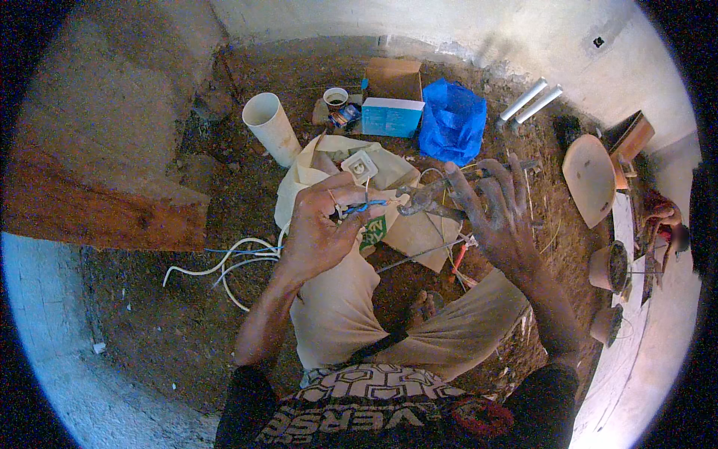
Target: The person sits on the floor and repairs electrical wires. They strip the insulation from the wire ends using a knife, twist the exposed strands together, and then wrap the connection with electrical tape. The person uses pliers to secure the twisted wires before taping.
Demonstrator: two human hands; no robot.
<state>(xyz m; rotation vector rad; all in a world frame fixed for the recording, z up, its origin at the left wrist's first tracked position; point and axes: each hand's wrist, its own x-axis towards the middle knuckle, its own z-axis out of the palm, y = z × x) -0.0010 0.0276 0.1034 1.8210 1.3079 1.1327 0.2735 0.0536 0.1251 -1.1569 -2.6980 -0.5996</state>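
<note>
Blue wire (368, 205) in the left hand (320, 226) faces pliers (425, 202) in the right hand (493, 217).

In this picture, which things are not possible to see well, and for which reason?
All in the head view:
Blue wires: partly covered by the left hand.
Tool: partly covered by the right hand.
Box: its front side hides the bottom.
Blue bag: its folds hide any contents.
White wall: cut off by the top edge.
</note>
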